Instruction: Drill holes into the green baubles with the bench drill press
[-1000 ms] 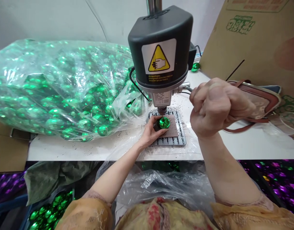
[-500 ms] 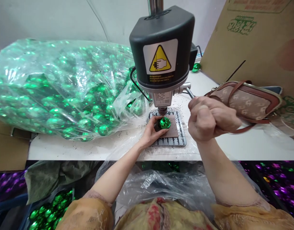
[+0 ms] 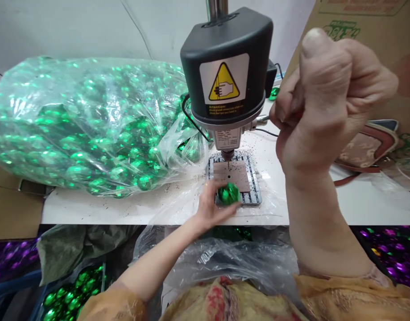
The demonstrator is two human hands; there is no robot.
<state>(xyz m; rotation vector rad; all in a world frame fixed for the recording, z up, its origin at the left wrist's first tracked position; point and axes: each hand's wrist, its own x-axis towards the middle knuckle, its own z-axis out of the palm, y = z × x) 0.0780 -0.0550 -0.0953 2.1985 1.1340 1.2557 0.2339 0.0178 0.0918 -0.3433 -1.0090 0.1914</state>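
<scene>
Head view | left hand [image 3: 211, 207]: fingers curled around green foil ball [image 3: 229, 194], over slotted metal plate [image 3: 247, 200] | right hand [image 3: 325, 98]: fingers clenched on drill-press lever [image 3: 263, 118]

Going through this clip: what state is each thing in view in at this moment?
drill bit, raised, touching nothing
left hand, cupped around a green bauble
green bauble, held below and in front of the drill bit
right hand, raised in a fist beside the drill lever
brown pad, lying on a slotted metal plate
plastic bag, full of green baubles
handbag, lying on its side
</scene>
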